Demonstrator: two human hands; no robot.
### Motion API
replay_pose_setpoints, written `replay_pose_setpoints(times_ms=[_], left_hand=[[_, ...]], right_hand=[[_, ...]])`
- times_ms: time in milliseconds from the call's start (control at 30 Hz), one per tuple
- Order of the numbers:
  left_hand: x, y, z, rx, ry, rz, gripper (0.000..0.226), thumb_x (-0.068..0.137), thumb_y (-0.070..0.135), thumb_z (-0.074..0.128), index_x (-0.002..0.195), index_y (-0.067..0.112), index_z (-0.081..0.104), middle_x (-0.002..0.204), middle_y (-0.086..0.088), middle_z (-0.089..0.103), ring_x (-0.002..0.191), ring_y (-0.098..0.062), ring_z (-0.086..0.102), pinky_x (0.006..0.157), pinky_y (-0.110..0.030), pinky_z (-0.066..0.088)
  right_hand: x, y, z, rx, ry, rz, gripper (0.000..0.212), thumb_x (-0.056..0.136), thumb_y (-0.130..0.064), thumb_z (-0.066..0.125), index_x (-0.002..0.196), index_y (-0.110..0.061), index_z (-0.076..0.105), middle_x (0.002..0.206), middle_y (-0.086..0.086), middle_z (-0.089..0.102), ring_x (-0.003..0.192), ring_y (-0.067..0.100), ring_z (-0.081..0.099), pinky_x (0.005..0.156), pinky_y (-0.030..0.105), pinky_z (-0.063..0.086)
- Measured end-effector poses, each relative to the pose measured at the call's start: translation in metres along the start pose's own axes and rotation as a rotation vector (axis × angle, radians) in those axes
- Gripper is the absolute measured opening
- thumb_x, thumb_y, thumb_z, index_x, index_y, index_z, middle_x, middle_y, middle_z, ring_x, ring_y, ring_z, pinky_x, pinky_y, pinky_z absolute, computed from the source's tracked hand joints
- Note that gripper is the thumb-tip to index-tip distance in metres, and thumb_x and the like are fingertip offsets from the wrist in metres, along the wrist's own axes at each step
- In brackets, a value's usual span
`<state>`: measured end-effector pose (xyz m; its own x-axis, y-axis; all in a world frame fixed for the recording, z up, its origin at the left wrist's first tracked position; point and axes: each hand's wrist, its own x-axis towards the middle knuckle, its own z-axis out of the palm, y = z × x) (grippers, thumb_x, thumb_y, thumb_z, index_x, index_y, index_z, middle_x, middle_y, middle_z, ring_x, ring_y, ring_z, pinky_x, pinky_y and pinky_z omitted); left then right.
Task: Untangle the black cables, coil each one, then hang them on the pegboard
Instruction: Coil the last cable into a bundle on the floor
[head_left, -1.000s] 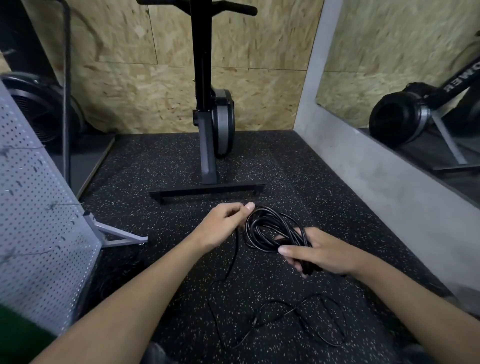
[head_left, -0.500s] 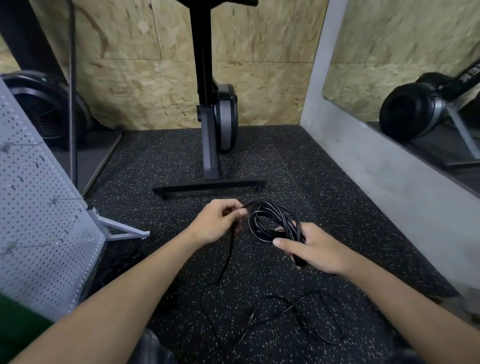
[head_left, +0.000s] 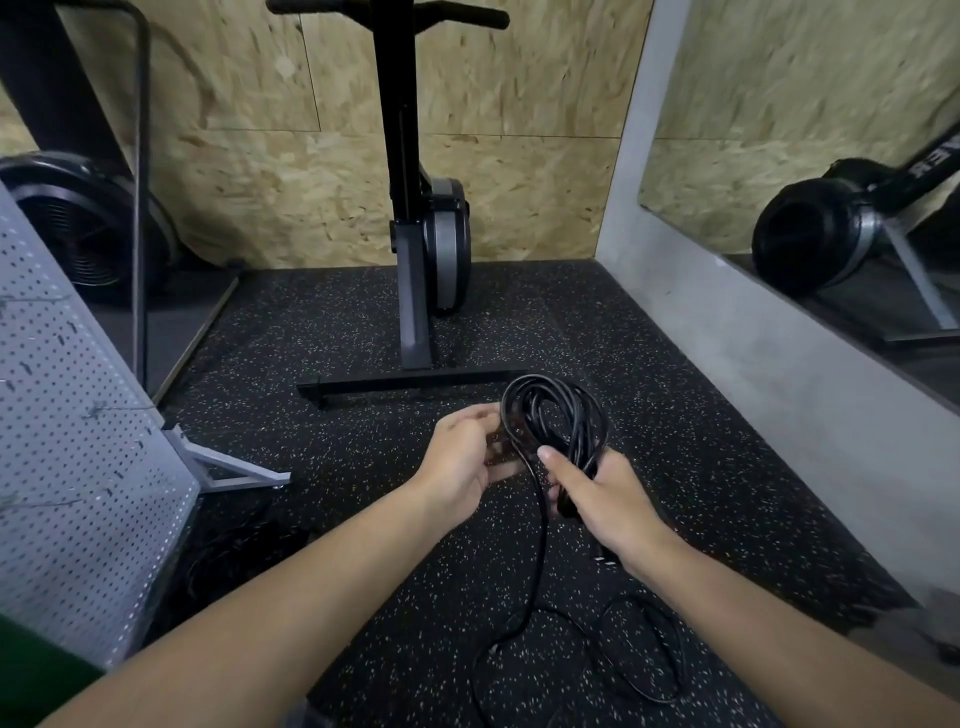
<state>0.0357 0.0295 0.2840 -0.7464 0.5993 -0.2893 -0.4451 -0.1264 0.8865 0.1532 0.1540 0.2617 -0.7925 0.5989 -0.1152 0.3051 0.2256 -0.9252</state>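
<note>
left hand (head_left: 462, 462) closer now, fingers (head_left: 470, 418) curled on the cable coil (head_left: 558, 402), right hand (head_left: 602, 499) tight around it

The left hand (head_left: 462, 457) is moving in against the coil (head_left: 592, 426), its fingers (head_left: 480, 415) now touching the loops' left side. The coil is growing, and the loose cable (head_left: 543, 525) below is shortening.

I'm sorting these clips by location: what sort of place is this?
Probably a gym or home workout room: speckled rubber floor, an upright exercise machine with a flywheel, and a wall mirror reflecting another machine.
</note>
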Motion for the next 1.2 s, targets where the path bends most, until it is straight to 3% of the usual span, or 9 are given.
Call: replay_pose_setpoints(times_ms=[200, 333, 533, 667, 833, 967, 1033, 1100, 1200], left_hand=[[0.004, -0.004, -0.011, 0.104, -0.09, 0.061, 0.021, 0.108, 0.004, 0.052, 0.112, 0.006, 0.073, 0.101, -0.01, 0.074, 0.088, -0.017, 0.073, 0.086, -0.045, 0.064], [0.007, 0.0, -0.022, 0.117, -0.063, 0.048, 0.02, 0.102, -0.001, 0.061, 0.12, 0.0, 0.068, 0.093, -0.007, 0.07, 0.092, -0.025, 0.076, 0.088, -0.05, 0.064], [0.006, 0.0, -0.019, 0.048, 0.049, 0.053, 0.015, 0.1, -0.009, 0.059, 0.108, 0.001, 0.068, 0.086, -0.004, 0.063, 0.082, -0.016, 0.074, 0.068, -0.038, 0.066], [0.004, -0.007, -0.012, 0.0, 0.115, 0.018, 0.016, 0.103, -0.009, 0.051, 0.11, -0.001, 0.063, 0.102, -0.013, 0.071, 0.09, -0.023, 0.075, 0.076, -0.044, 0.066], [0.003, -0.015, -0.011, 0.121, 0.129, 0.092, 0.013, 0.104, -0.001, 0.057, 0.116, -0.002, 0.061, 0.113, -0.02, 0.064, 0.102, -0.031, 0.072, 0.073, -0.039, 0.066], [0.007, -0.024, -0.013, 0.204, 0.141, 0.102, 0.016, 0.101, 0.014, 0.067, 0.111, 0.002, 0.065, 0.114, -0.022, 0.068, 0.105, -0.038, 0.072, 0.08, -0.043, 0.065], [0.008, -0.025, -0.017, 0.291, 0.103, 0.128, 0.017, 0.1, 0.02, 0.07, 0.109, 0.005, 0.068, 0.105, -0.02, 0.073, 0.092, -0.031, 0.076, 0.085, -0.043, 0.064], [0.0, -0.023, -0.017, 0.287, 0.022, 0.148, 0.019, 0.103, 0.022, 0.066, 0.114, 0.006, 0.067, 0.099, -0.016, 0.075, 0.078, -0.016, 0.075, 0.077, -0.032, 0.063], [-0.009, -0.027, -0.011, 0.337, -0.106, 0.105, 0.035, 0.103, 0.043, 0.062, 0.122, 0.014, 0.06, 0.111, -0.005, 0.077, 0.097, -0.014, 0.076, 0.094, -0.041, 0.06]], right_hand=[[-0.001, -0.002, -0.001, 0.071, -0.014, 0.024, 0.03, 0.096, -0.043, 0.071, 0.095, -0.014, 0.075, 0.08, 0.005, 0.078, 0.079, 0.023, 0.077, 0.089, 0.054, 0.061], [-0.003, -0.001, 0.003, -0.05, -0.099, 0.002, 0.021, 0.095, -0.043, 0.072, 0.1, -0.023, 0.076, 0.086, -0.003, 0.079, 0.086, 0.015, 0.075, 0.096, 0.049, 0.057], [-0.006, -0.006, 0.01, -0.075, -0.175, -0.029, 0.025, 0.094, -0.04, 0.075, 0.118, -0.036, 0.072, 0.108, -0.022, 0.076, 0.104, -0.002, 0.068, 0.103, 0.032, 0.052], [-0.005, -0.003, 0.012, -0.105, -0.18, -0.009, 0.025, 0.09, -0.04, 0.077, 0.112, -0.031, 0.074, 0.103, -0.015, 0.079, 0.102, 0.006, 0.072, 0.103, 0.04, 0.053], [-0.009, -0.009, 0.011, 0.08, -0.174, 0.029, 0.006, 0.097, -0.012, 0.07, 0.098, -0.009, 0.076, 0.083, 0.007, 0.078, 0.08, 0.026, 0.076, 0.087, 0.051, 0.063], [-0.012, -0.016, 0.003, 0.184, -0.177, 0.059, 0.009, 0.096, -0.004, 0.069, 0.1, 0.003, 0.074, 0.085, 0.014, 0.075, 0.077, 0.026, 0.074, 0.078, 0.048, 0.064], [-0.015, -0.018, -0.002, 0.194, -0.194, 0.069, 0.011, 0.096, -0.004, 0.069, 0.101, 0.004, 0.074, 0.088, 0.016, 0.076, 0.077, 0.026, 0.074, 0.072, 0.041, 0.065], [-0.015, -0.02, -0.007, 0.19, -0.185, 0.056, 0.012, 0.097, -0.006, 0.069, 0.1, 0.004, 0.074, 0.085, 0.016, 0.075, 0.074, 0.025, 0.072, 0.069, 0.037, 0.063], [-0.01, -0.022, -0.012, 0.221, -0.104, 0.034, 0.017, 0.098, -0.01, 0.068, 0.094, 0.006, 0.074, 0.08, 0.016, 0.072, 0.07, 0.025, 0.071, 0.071, 0.037, 0.064]])
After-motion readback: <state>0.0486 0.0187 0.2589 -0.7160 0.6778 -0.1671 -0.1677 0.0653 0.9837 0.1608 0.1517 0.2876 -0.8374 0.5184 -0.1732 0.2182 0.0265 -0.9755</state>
